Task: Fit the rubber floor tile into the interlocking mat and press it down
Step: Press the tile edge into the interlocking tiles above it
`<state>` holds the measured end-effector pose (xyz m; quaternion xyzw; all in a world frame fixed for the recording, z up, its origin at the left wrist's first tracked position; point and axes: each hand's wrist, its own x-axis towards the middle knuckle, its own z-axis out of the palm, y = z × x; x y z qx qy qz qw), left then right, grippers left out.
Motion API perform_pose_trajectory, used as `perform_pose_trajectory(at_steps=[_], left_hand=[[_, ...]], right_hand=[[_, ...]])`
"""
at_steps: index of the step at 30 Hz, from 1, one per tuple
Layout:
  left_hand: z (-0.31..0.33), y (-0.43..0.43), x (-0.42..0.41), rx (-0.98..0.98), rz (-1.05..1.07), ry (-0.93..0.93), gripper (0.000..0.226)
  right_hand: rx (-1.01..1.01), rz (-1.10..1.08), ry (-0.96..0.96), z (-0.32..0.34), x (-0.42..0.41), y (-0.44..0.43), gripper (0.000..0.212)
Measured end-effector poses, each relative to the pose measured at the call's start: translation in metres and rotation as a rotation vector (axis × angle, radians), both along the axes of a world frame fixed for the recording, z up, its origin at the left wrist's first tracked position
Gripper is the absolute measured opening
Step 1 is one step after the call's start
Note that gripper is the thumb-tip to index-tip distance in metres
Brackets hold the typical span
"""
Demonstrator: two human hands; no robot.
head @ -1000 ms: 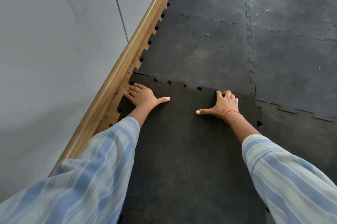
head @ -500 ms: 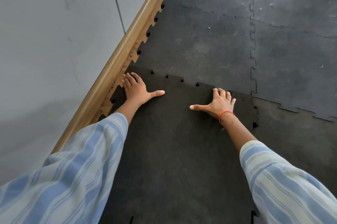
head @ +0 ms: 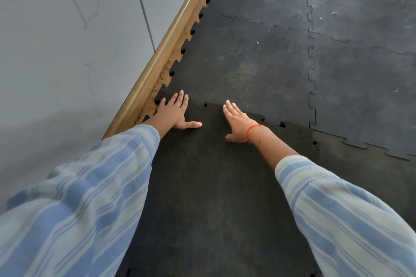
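Observation:
A dark rubber floor tile (head: 209, 182) with notched puzzle edges lies under both arms, its far edge against the grey interlocking mat (head: 247, 60). My left hand (head: 174, 111) rests flat at the tile's far left corner, fingers reaching across the seam onto the mat. My right hand (head: 236, 119), with an orange band at the wrist, lies flat near the middle of the far edge, fingers pointing at the seam. Small gaps show along the seam to the right of my right hand. Neither hand holds anything.
A wooden skirting board (head: 166, 51) runs along the grey wall (head: 67, 51) on the left, close to my left hand. More joined mat tiles (head: 364, 74) cover the floor ahead and to the right.
Both hands slid forward along the tile toward the seam. My right hand turned from splayed sideways to pointing ahead. The tile's far edge sits closer against the mat.

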<state>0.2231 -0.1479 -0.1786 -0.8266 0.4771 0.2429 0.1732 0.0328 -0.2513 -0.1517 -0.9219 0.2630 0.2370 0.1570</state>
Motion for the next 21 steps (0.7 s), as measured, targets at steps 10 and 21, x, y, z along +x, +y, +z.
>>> perform_pose_trajectory(at_steps=[10, 21], left_hand=[[-0.009, 0.005, 0.006, -0.033, -0.003, 0.066, 0.115], [-0.002, -0.009, -0.056, -0.048, -0.213, 0.172, 0.066]], right_hand=[[-0.067, -0.054, 0.133, -0.025, 0.032, 0.008, 0.094], [-0.231, -0.332, -0.162, -0.040, -0.052, 0.030, 0.086]])
